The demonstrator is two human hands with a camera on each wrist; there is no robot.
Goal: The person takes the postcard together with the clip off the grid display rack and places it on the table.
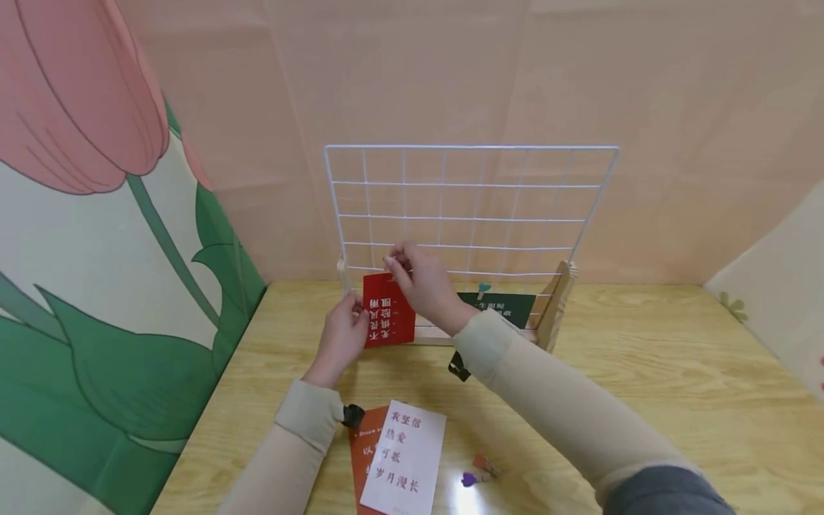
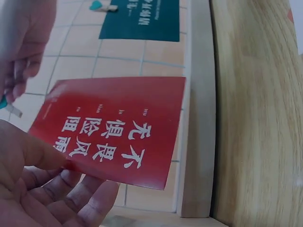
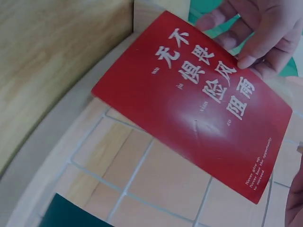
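Note:
My left hand (image 1: 338, 332) pinches a red card (image 1: 390, 325) with white lettering by its side edge, thumb in front and fingers behind. The card stands close before the lower left of a white wire grid (image 1: 473, 146), its lettering upside down in the head view. Near the card's upper edge, my right hand (image 1: 426, 282) pinches a small clip (image 2: 15, 111) with a teal end, partly hidden by the fingers. To the right, a dark green card (image 2: 156, 21) hangs on the grid under a clip with a teal heart (image 2: 96, 5).
A wooden base (image 1: 557, 304) holds the grid upright on the wood-grain table (image 1: 644, 386). Nearer the front, a white card (image 1: 407, 458) overlaps an orange-red card (image 1: 360, 454). Beside them lie a purple heart clip (image 1: 469, 479) and an orange-red clip (image 1: 486, 464). A peach-coloured backdrop (image 1: 450, 71) rises behind.

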